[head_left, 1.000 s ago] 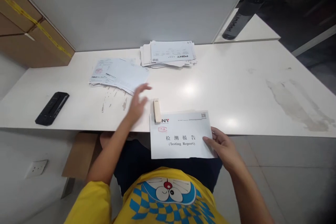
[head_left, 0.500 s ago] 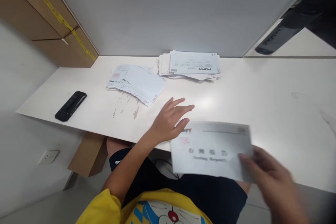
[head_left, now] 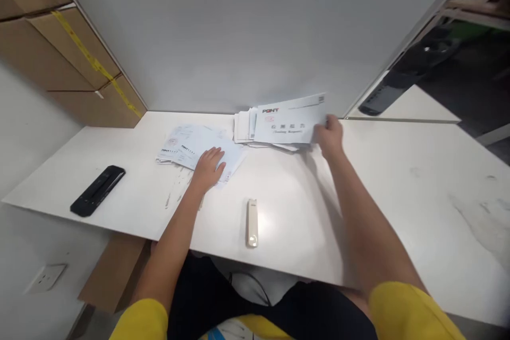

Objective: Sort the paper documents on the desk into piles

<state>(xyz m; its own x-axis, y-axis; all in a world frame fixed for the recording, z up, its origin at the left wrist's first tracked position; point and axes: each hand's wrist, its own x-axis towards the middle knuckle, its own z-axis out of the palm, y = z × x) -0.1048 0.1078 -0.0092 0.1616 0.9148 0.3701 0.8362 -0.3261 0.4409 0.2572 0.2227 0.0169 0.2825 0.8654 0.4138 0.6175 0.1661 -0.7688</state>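
Note:
At the back of the table, my right hand (head_left: 330,137) pinches the right edge of a white printed report (head_left: 289,119) marked PONY and "Testing Report". It is held slightly tilted over a stack of similar papers (head_left: 241,128), covering most of it. My left hand (head_left: 209,169) rests with fingers spread on the near edge of a looser, fanned pile of white papers (head_left: 185,143) to the left. On the table in front of me lies a slim cream-coloured stapler-like object (head_left: 252,223), touched by neither hand.
A black flat device (head_left: 98,190) lies at the table's left end. Cardboard boxes (head_left: 79,58) with yellow tape stand at the back left. A grey partition (head_left: 247,32) closes off the rear of the white table (head_left: 382,191). Another box (head_left: 115,271) sits beneath the table.
My right hand has carried the report from near my lap to above the back stack. My left hand has moved left onto the fanned pile. The cream object has come into view.

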